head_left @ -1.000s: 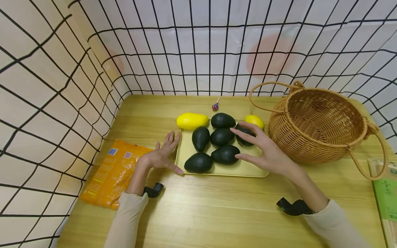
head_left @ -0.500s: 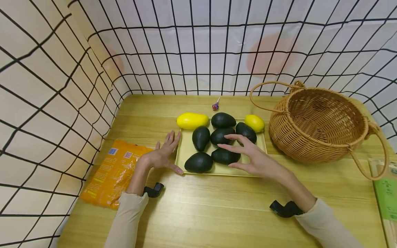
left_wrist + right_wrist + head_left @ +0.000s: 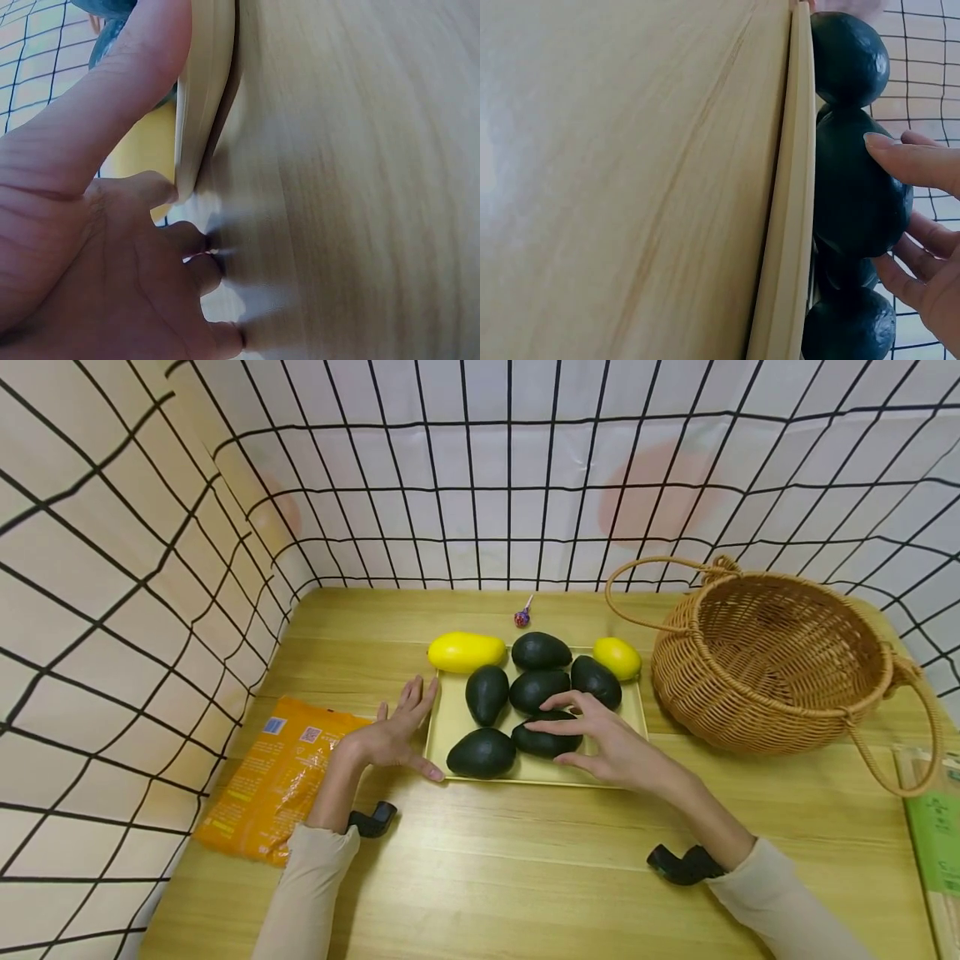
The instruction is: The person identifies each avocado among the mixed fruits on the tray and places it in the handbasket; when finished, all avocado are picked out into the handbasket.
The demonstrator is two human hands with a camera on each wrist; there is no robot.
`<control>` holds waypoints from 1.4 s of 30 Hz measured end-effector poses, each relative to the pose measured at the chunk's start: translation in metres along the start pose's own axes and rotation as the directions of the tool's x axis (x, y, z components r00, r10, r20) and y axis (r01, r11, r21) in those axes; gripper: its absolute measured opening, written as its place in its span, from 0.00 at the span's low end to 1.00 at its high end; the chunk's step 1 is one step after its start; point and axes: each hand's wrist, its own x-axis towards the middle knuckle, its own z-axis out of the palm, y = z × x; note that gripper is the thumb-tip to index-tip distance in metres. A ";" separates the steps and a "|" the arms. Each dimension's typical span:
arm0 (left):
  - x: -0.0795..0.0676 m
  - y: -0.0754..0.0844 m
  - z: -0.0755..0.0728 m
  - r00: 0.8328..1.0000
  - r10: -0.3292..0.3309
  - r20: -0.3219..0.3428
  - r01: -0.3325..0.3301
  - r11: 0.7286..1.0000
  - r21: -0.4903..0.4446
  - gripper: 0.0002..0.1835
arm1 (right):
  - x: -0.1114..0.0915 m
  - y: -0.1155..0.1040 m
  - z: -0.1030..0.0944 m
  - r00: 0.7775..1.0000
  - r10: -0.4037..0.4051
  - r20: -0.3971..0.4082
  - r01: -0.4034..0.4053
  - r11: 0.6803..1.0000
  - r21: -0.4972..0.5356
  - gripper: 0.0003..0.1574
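Note:
Several dark green avocados (image 3: pixel 482 753) lie on a shallow pale-yellow tray (image 3: pixel 633 714). My right hand (image 3: pixel 611 743) has its thumb and fingers curved about the front right avocado (image 3: pixel 542 741), which still rests on the tray. In the right wrist view the thumb (image 3: pixel 900 159) lies over that avocado (image 3: pixel 859 195), with the other fingers at its far side. My left hand (image 3: pixel 386 739) is spread at the tray's left edge, its thumb at the front corner. The left wrist view shows that thumb (image 3: pixel 142 67) against the tray's side (image 3: pixel 206 82).
A long yellow fruit (image 3: pixel 467 652) and a lemon (image 3: pixel 617 657) lie at the tray's back corners. Behind it is a lollipop (image 3: pixel 522 615). A wicker basket (image 3: pixel 720 702) stands right, an orange packet (image 3: pixel 277 785) lies left, a green package (image 3: pixel 933 843) far right. Black mesh surrounds the table.
My right hand has moved left and toward the front, from the avocado near the lemon to the front right one, and its fingers have closed in. The left hand has stayed put.

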 end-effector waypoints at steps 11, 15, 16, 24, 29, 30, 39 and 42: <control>0.000 0.000 0.000 1.000 -0.007 0.003 0.007 1.000 -0.009 0.78 | 0.000 0.001 0.000 1.000 0.000 0.022 0.001 0.999 -0.032 0.30; 0.000 0.000 0.001 1.000 -0.008 0.004 0.008 1.000 -0.011 0.78 | 0.000 0.001 -0.001 1.000 0.000 0.028 0.002 0.999 -0.051 0.30; 0.000 0.000 0.001 1.000 -0.007 0.004 0.007 1.000 -0.011 0.78 | 0.001 0.001 -0.001 1.000 0.000 0.026 0.002 0.998 -0.056 0.30; 0.001 -0.002 0.001 1.000 0.005 0.004 -0.005 1.000 -0.008 0.78 | 0.002 0.001 0.000 1.000 -0.026 -0.001 0.026 0.994 -0.106 0.33; 0.000 0.000 0.000 1.000 0.002 0.003 -0.002 1.000 -0.007 0.79 | 0.001 0.003 0.000 0.999 -0.041 -0.016 0.039 0.994 -0.105 0.34; 0.000 0.000 0.000 1.000 0.003 0.002 -0.003 1.000 -0.007 0.79 | 0.001 0.004 0.000 0.999 -0.040 -0.016 0.038 0.994 -0.101 0.33; 0.001 -0.001 0.000 1.000 0.005 0.002 -0.005 1.000 -0.009 0.79 | -0.002 0.004 -0.004 0.998 -0.063 -0.032 0.060 0.995 -0.077 0.31; 0.000 0.000 0.000 1.000 0.005 0.002 -0.005 1.000 -0.019 0.79 | -0.006 0.004 -0.008 0.996 -0.068 -0.059 0.066 0.997 -0.044 0.31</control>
